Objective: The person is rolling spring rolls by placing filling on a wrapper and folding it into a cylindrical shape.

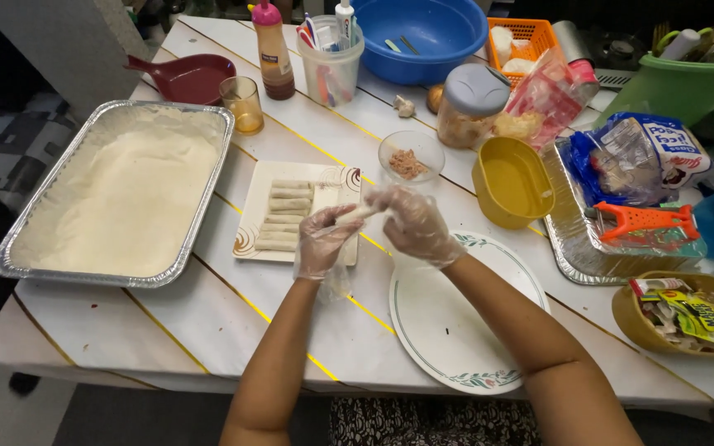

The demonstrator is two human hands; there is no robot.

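Seen from the head camera, both plastic-gloved hands, the left hand (324,241) and the right hand (413,223), pinch a pale thin pastry roll (357,214) between them above the white slatted table (208,322). Just behind lies a square white plate (251,216) of finished rolls (284,215); a small glass bowl of filling (411,155), a large foil tray (113,192) and an oval white plate (456,330) surround them.

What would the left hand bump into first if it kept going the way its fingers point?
Probably the right hand: the left hand points up-right along the roll both hold, though depth is unclear.
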